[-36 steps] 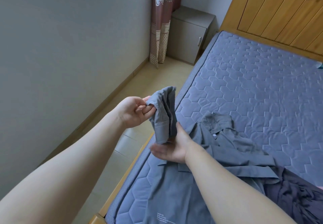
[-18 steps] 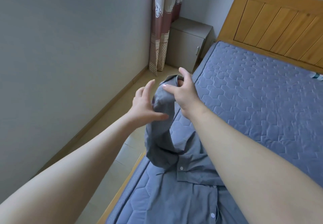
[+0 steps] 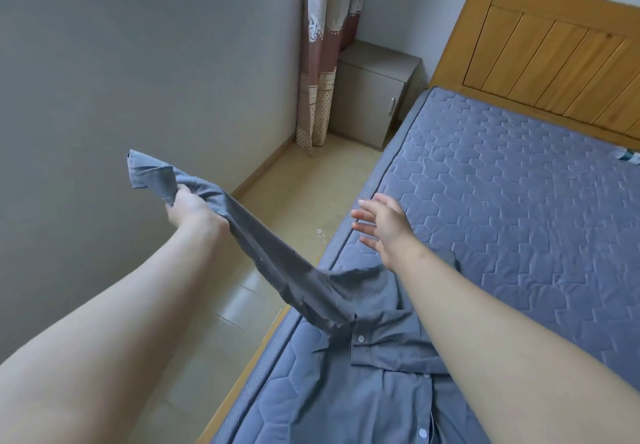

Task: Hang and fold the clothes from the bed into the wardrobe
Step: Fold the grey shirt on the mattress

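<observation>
1. A head-worn view looks down along 2 bare forearms at the near left edge of a bed (image 3: 519, 201) with a blue quilted mattress.
2. A grey button-up shirt (image 3: 388, 357) lies on the mattress at 6 o'clock of the view. Its collar and white buttons face up, and its body runs off the bottom edge.
3. At 9 o'clock, the left hand (image 3: 188, 208) is closed in a fist round the shirt's sleeve (image 3: 263, 253), just short of the cuff (image 3: 145, 173). The cuff pokes out past the knuckles toward 10 o'clock.
4. The sleeve is stretched out in the air, from the fist down toward 5 o'clock where it joins the shirt's shoulder. It passes above the tiled floor (image 3: 294, 208) beside the bed.
5. Near the centre, the right hand (image 3: 382, 225) has its fingers spread and straight and holds nothing. It is over the mattress edge, just beyond the collar and apart from the sleeve.
6. A wooden headboard (image 3: 554, 55) stands at 1 o'clock and a grey nightstand (image 3: 370, 93) at 12 o'clock. A patterned curtain (image 3: 322, 62) hangs just left of the nightstand. No wardrobe or hanger is in view.
7. The step in hand appears to be pulling 1 sleeve out straight, so that the shirt can be hung or folded.
8. The next move probably calls for the free right hand to take a second hold, at the collar or shoulder. Then the shirt can be lifted or laid flat without the sleeve bunching.
</observation>
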Motion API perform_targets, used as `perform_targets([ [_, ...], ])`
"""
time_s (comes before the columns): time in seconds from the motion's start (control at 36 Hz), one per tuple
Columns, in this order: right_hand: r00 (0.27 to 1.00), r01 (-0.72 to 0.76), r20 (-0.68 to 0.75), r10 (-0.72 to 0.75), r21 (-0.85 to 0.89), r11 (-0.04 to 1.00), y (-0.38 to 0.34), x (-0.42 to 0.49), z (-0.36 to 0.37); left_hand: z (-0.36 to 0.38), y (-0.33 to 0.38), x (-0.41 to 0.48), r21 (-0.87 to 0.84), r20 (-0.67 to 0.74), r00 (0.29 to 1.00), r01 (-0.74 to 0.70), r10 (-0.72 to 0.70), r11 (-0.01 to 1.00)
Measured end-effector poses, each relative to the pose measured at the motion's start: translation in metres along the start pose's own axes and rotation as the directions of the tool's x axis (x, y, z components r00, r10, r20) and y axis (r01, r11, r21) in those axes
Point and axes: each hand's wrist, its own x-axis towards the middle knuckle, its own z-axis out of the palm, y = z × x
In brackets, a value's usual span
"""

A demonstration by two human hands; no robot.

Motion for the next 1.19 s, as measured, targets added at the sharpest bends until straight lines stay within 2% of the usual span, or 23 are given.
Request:
perform_targets([
  [0.11,1.0,-0.016,-0.002,0.016,0.019,1.0,0.004,0.001,-0.001,-0.005,-0.001,0.003,0.018,0.087,0.995,-0.046,0.045,0.999],
  [0.22,1.0,-0.019,0.006,0.019,0.017,1.0,0.005,0.001,-0.001,-0.004,-0.008,-0.003,0.15,0.211,0.976,-0.095,0.063,0.984],
  [0.42,0.999,-0.051,-0.017,0.052,0.058,0.997,0.018,-0.005,-0.03,0.006,-0.046,-0.051,0.342,0.468,0.882,-0.241,0.058,0.908],
  [0.47,0.999,-0.052,0.014,0.051,0.092,0.994,0.021,-0.01,-0.044,0.01,-0.066,-0.078,0.367,0.58,0.812,-0.337,0.071,0.867],
  [0.53,0.998,-0.041,0.059,0.033,0.135,0.99,0.02,-0.014,-0.059,0.012,-0.089,-0.105,0.37,0.709,0.701,-0.458,0.073,0.808],
  [0.64,0.997,0.001,0.079,-0.02,0.233,0.973,0.015,-0.018,-0.093,0.014,-0.145,-0.15,0.443,0.875,0.472,-0.686,-0.111,0.577],
  [0.75,0.999,0.03,-0.044,-0.02,0.248,0.968,0.018,-0.019,-0.143,0.017,-0.194,-0.197,0.461,0.884,0.367,-0.781,-0.289,0.42],
  [0.86,0.986,0.03,-0.164,-0.006,0.142,0.989,0.034,-0.019,-0.195,0.02,-0.252,-0.233,0.491,0.84,0.354,-0.818,-0.411,0.299],
  [0.97,0.905,0.032,-0.423,0.044,0.171,0.985,0.059,-0.011,-0.255,0.019,-0.305,-0.265,0.45,0.811,0.256,-0.847,-0.526,0.282],
  [1.03,0.883,0.036,-0.467,0.049,0.17,0.985,0.075,-0.006,-0.288,0.015,-0.327,-0.272,0.445,0.779,0.222,-0.854,-0.587,0.268],
  [1.11,0.87,-0.003,-0.492,0.026,0.047,0.999,0.11,0.005,-0.334,0.002,-0.356,-0.267,0.488,0.71,0.244,-0.847,-0.66,0.212],
  [1.19,0.842,-0.098,-0.533,0.084,0.002,0.995,0.156,0.018,-0.374,-0.015,-0.382,-0.25,0.563,0.651,0.335,-0.815,-0.681,0.139],
])
